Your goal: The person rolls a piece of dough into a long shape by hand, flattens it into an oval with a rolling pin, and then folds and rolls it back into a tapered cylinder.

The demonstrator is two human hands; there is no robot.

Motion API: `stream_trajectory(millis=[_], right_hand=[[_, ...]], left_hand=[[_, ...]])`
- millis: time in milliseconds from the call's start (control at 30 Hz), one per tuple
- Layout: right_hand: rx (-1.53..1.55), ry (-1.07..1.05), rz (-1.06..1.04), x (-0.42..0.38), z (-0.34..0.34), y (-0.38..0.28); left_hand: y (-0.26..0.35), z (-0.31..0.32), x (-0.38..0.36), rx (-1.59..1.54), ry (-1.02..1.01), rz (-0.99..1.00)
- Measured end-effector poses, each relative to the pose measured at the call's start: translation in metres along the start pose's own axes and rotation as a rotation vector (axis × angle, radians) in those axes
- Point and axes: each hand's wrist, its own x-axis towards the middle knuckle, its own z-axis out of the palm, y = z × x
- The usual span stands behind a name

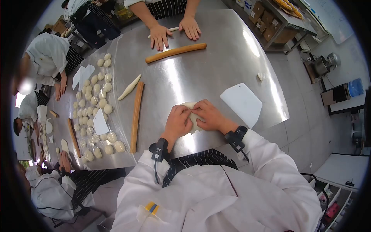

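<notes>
A flat piece of pale dough (196, 127) lies on the steel table in front of me, partly covered by my hands. My left hand (179, 120) is on its left side with the fingers curled. Opposite it, my right hand (208, 115) bends over the dough's upper right. The fingertips and thumbs of both hands meet near the middle and pinch the dough. To the right lies a white dough scraper (242, 104). A wooden rolling pin (137, 117) and a tapered dough strip (130, 87) rest to the left.
Many dough balls (108, 109) sit under plastic film at left, with a white scraper (101, 123) on top. Across the steel table (224, 46), a co-worker's hands (159, 35) press a thin dough strip behind another rolling pin (176, 53). More people stand along the left side.
</notes>
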Motion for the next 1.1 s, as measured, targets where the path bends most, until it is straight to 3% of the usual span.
stream_trajectory(millis=[167, 267, 400, 500, 567, 600, 867, 933, 1100], right_hand=[[-0.172, 0.029, -0.04, 0.004, 0.004, -0.008], [-0.179, -0.018, 0.059, 0.012, 0.0, -0.003], [0.065, 0.053, 0.219, 0.008, -0.001, 0.006], [0.164, 0.136, 0.314, 0.01, -0.001, 0.007], [0.172, 0.168, 0.327, 0.012, -0.001, 0.004], [0.144, 0.144, 0.294, 0.014, -0.001, 0.004], [0.011, 0.057, 0.152, 0.004, 0.003, -0.003], [-0.119, 0.076, 0.015, 0.0, 0.004, -0.01], [-0.151, 0.056, 0.014, -0.008, 0.012, -0.014]], left_hand=[[0.012, 0.003, 0.006, 0.163, 0.007, -0.004], [0.01, 0.003, 0.01, 0.181, -0.004, -0.043], [-0.01, -0.011, 0.001, -0.109, 0.001, -0.258], [-0.008, -0.016, 0.012, -0.068, 0.11, -0.231], [-0.012, -0.014, 0.014, -0.097, 0.032, -0.21], [-0.013, -0.013, 0.016, -0.126, -0.039, -0.186], [-0.001, -0.003, -0.001, 0.026, -0.048, -0.035], [0.008, 0.001, -0.004, 0.081, -0.067, -0.016], [0.021, 0.004, -0.003, 0.182, -0.048, -0.035]])
